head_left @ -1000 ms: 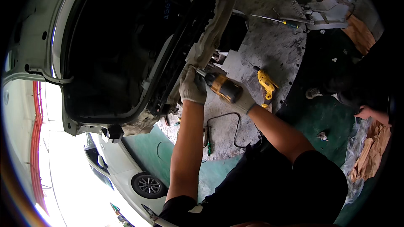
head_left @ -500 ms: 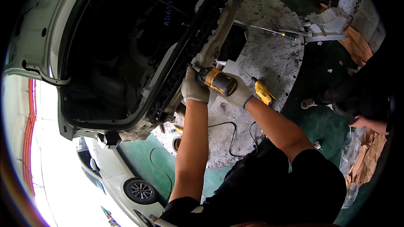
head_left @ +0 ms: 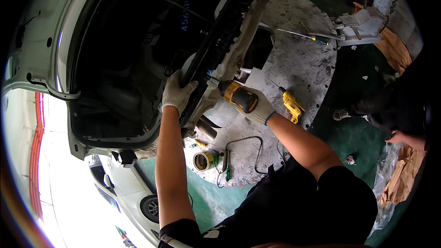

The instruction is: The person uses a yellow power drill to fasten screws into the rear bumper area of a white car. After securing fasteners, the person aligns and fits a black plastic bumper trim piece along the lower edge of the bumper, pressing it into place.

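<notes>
My right hand (head_left: 259,109), in a pale knit glove, grips a yellow-and-black cordless impact driver (head_left: 238,96). The driver's bit end points left, at the outer side of a long black trim strip (head_left: 218,39) on the car's rear sill. I cannot tell whether the bit touches a fastener. My left hand (head_left: 178,93), gloved alike, lies over this strip farther down, the thumb on the outer side and the fingers toward the dark trunk (head_left: 115,82). The fingertips are partly hidden. Beside the strip runs a bare, dirty body panel (head_left: 239,48).
On a stained round platform (head_left: 298,14) lie a second yellow power tool (head_left: 292,104), a long screwdriver (head_left: 317,40), a black cable (head_left: 250,138) and an open can (head_left: 202,160). A white car (head_left: 126,186) stands lower left. Another person's hand (head_left: 404,139) shows at right.
My left hand has left the driver's tip and moved left onto the trim strip. My right hand still holds the driver in nearly the same place. The open can has come into fuller view.
</notes>
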Motion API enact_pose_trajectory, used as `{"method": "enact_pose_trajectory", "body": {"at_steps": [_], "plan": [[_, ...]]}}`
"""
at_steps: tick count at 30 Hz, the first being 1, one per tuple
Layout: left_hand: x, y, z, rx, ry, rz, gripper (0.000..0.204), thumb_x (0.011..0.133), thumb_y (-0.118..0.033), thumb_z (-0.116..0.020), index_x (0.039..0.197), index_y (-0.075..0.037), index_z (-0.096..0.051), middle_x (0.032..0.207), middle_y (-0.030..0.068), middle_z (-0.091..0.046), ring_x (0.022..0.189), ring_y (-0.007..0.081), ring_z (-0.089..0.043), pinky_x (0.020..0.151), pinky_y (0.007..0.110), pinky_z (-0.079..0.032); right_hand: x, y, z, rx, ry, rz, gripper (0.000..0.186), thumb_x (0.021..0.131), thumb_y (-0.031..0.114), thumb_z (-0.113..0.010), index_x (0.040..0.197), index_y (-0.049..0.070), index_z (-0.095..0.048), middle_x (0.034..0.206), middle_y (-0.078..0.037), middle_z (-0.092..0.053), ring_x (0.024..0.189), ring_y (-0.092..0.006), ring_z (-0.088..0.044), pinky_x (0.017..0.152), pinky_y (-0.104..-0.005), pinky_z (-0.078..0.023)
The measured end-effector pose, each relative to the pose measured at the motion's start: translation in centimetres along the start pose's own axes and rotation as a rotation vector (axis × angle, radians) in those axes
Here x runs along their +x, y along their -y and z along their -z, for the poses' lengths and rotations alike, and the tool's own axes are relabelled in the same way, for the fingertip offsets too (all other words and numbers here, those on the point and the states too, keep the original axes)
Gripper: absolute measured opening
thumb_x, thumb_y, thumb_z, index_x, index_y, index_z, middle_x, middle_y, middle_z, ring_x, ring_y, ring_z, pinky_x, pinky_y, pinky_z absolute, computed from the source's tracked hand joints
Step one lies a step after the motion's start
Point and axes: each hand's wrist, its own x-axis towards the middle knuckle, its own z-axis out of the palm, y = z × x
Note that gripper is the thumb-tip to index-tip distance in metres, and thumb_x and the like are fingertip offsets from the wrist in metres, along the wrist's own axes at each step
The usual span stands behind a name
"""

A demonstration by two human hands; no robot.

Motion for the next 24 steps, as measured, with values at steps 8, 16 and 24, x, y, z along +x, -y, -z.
{"method": "enact_pose_trajectory", "body": {"at_steps": [8,16,24], "plan": [[-0.7,-1.7,1.9,-0.07,0.104,0.086,0.09,0.085,-0.046,-0.083,0.156,-0.002,-0.051,0.147,0.0223,-0.062,0.137,0.0342,-0.06,0.12,0.04,-0.042,1.2,0.9,3.8,0.266,0.14,-0.16,0.04,0.11,0.021,-0.053,0.142,-0.003,-0.058,0.137,-0.018,-0.068,0.126,-0.0306,-0.068,0.11,-0.0431,-0.057],[-5.0,-2.5,-2.6,0.13,-0.303,-0.45,0.049,0.083,-0.034,-0.082,0.13,-0.03,-0.074,0.154,0.0136,-0.052,0.149,0.0415,-0.04,0.122,0.063,-0.034,-0.3,1.5,4.1,-1.584,-0.198,0.129,0.052,0.093,0.035,-0.081,0.126,-0.003,-0.066,0.12,-0.016,-0.075,0.109,-0.0327,-0.074,0.098,-0.0413,-0.058],[-3.9,-4.0,-6.3,0.309,-0.483,-0.411,0.038,0.078,-0.036,-0.084,0.114,-0.027,-0.08,0.142,0.0048,-0.058,0.144,0.0357,-0.043,0.12,0.063,-0.037,1.7,1.3,9.3,-0.514,-0.188,0.048,0.063,0.095,0.037,-0.079,0.14,-0.001,-0.058,0.135,-0.02,-0.067,0.125,-0.0341,-0.066,0.109,-0.0414,-0.054]]}}
